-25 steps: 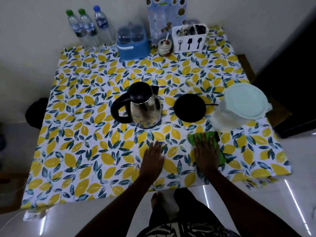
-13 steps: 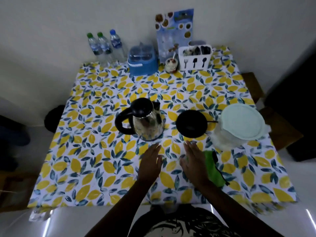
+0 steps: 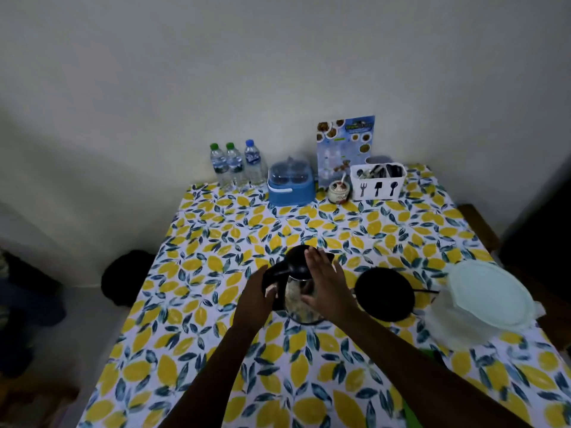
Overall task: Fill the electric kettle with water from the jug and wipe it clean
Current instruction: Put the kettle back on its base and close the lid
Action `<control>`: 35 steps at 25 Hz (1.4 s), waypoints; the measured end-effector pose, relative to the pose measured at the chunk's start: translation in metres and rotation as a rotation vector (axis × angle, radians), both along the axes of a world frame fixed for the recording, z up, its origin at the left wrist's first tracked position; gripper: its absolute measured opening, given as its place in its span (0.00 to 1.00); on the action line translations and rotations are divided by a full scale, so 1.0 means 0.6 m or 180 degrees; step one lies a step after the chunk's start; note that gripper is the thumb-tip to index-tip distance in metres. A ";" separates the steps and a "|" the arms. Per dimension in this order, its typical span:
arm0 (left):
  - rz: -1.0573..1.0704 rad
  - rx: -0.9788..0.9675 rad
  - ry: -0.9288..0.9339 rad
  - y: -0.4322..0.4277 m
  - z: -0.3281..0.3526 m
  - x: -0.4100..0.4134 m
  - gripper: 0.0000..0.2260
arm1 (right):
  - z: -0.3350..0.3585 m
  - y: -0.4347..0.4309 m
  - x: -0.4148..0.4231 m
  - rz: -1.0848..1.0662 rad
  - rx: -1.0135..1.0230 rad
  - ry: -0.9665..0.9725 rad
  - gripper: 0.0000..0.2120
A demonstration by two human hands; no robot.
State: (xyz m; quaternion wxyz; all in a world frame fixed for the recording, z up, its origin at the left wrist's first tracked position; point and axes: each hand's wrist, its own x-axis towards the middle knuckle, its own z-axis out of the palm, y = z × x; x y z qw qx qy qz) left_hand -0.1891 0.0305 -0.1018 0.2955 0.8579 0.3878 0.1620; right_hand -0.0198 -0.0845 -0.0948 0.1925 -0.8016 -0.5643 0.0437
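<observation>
The steel electric kettle (image 3: pixel 295 297) with a black lid and handle stands on the lemon-print table (image 3: pixel 340 230), off its round black base (image 3: pixel 384 294), which lies just to its right. My left hand (image 3: pixel 255 296) is wrapped around the kettle's handle. My right hand (image 3: pixel 328 285) has its fingers spread, lying flat against the kettle's right side and lid. The clear jug (image 3: pixel 488 296) with a pale lid stands at the right edge. Slivers of the green cloth (image 3: pixel 430 354) show beside my right forearm.
Along the wall stand three water bottles (image 3: pixel 236 163), a blue container (image 3: pixel 292 185), a small jar (image 3: pixel 339 191), a menu card (image 3: pixel 344 146) and a white cutlery caddy (image 3: pixel 377 180). A dark stool (image 3: pixel 128 281) sits off the table's left side.
Both hands left the table's front edge and reached forward to the kettle. The right hand let go of the green cloth. The camera tilted up towards the wall.
</observation>
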 end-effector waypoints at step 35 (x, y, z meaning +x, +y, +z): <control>-0.1297 -0.0314 -0.0234 -0.108 0.045 0.289 0.16 | 0.025 -0.184 0.184 -0.1396 0.0581 0.0654 0.45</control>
